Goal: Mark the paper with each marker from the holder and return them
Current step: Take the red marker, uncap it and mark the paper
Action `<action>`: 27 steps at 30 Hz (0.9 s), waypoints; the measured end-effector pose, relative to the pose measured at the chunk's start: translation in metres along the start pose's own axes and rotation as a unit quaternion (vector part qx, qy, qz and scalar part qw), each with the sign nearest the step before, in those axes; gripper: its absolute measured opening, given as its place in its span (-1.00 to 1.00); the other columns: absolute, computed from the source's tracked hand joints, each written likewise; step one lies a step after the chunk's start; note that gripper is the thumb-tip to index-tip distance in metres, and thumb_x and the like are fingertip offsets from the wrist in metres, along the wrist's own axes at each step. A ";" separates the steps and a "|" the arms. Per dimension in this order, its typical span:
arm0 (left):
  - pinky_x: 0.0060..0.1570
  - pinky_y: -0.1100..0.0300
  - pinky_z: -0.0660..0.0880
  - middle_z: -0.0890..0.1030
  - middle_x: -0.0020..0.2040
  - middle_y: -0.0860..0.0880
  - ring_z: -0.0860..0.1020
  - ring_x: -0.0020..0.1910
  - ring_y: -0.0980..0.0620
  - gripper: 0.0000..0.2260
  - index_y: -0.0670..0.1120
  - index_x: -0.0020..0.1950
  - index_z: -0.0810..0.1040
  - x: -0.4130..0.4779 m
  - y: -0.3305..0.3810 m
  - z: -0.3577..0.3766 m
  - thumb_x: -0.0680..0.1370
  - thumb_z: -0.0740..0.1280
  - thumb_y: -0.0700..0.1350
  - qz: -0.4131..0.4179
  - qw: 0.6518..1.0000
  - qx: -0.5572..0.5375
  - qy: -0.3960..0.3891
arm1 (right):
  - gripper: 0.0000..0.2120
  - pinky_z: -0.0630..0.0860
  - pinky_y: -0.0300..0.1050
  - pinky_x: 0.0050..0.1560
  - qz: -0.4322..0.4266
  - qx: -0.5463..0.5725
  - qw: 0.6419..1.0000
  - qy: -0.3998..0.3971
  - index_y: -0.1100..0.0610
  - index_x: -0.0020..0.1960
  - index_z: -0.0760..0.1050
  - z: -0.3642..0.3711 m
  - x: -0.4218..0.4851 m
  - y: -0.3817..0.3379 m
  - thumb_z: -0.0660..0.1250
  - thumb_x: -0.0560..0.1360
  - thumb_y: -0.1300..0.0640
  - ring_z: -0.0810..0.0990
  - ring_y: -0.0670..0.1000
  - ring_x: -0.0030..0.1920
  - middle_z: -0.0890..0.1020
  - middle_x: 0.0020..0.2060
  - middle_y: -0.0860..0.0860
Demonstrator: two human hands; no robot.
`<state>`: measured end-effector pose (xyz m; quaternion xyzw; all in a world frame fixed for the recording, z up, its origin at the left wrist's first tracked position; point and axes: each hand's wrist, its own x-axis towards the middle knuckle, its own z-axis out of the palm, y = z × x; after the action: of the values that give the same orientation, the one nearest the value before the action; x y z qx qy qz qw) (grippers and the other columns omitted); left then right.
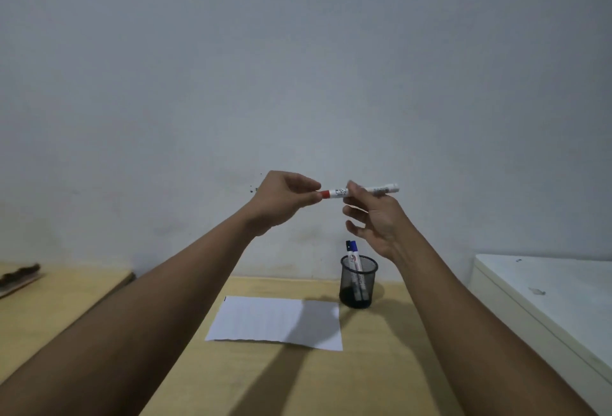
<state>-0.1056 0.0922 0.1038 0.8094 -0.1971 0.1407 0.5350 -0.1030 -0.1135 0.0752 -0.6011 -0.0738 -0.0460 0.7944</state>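
I hold a white marker with a red cap [341, 192] level in the air, well above the table. My left hand [284, 200] pinches the red cap end. My right hand [374, 217] grips the white barrel with thumb and forefinger, its other fingers spread. Below, a black mesh holder [358, 283] stands on the wooden table [381, 366], with a blue-capped marker [354, 251] and a black-capped marker [348, 245] upright in it. A white lined paper [275, 323] lies flat to the left of the holder.
A white cabinet top [546, 293] borders the table on the right. A second wooden surface [49, 299] sits at the left with a dark object [20, 275] on it. A plain grey wall stands behind.
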 end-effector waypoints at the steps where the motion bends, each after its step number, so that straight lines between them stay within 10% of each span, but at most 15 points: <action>1: -0.05 0.23 0.56 0.73 -0.01 -0.07 0.67 -0.05 0.08 -0.77 -0.16 0.14 0.69 -0.006 0.000 -0.004 0.49 0.50 -0.17 0.023 0.999 0.026 0.006 | -0.78 0.51 -0.02 -0.06 0.000 -0.033 0.999 -0.019 0.10 -0.01 0.68 0.011 -0.004 0.001 0.53 0.47 -0.03 0.63 -0.02 -0.19 0.70 -0.20 -0.01; 9: 0.02 -0.02 0.53 0.72 -0.21 0.14 0.54 -0.31 0.32 -0.88 0.09 -0.08 0.74 -0.040 -0.029 -0.052 0.42 0.54 0.06 0.107 0.946 0.302 0.057 | -0.84 0.46 -0.09 -0.10 0.008 -0.070 0.994 -0.086 0.14 -0.12 0.69 0.074 -0.010 0.032 0.48 0.53 0.04 0.59 -0.05 -0.25 0.71 -0.25 0.02; 19: -0.24 0.27 0.52 0.71 -0.24 0.09 0.59 -0.31 0.13 -0.82 -0.08 0.00 0.73 -0.060 -0.106 -0.102 0.58 0.39 -0.01 -0.072 0.975 0.202 -0.049 | -0.86 0.39 -0.07 -0.07 0.040 -0.065 0.989 -0.126 0.12 -0.03 0.67 0.108 0.016 0.104 0.45 0.56 0.05 0.62 -0.06 -0.23 0.71 -0.20 -0.01; 27: 0.19 -0.06 0.36 0.64 0.08 0.19 0.54 0.13 0.04 -0.82 0.14 0.04 0.62 -0.095 -0.221 -0.082 0.59 0.29 0.16 -0.123 0.927 0.354 -0.027 | -0.81 0.50 -0.20 -0.35 0.016 -0.184 0.979 -0.092 0.24 0.04 0.69 0.115 0.042 0.188 0.52 0.51 0.13 0.57 -0.05 -0.36 0.67 -0.29 0.02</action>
<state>-0.0876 0.2612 -0.0850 0.9676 -0.0483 0.1125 0.2210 -0.0385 0.0488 -0.0658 -0.7395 -0.1272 0.0098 0.6610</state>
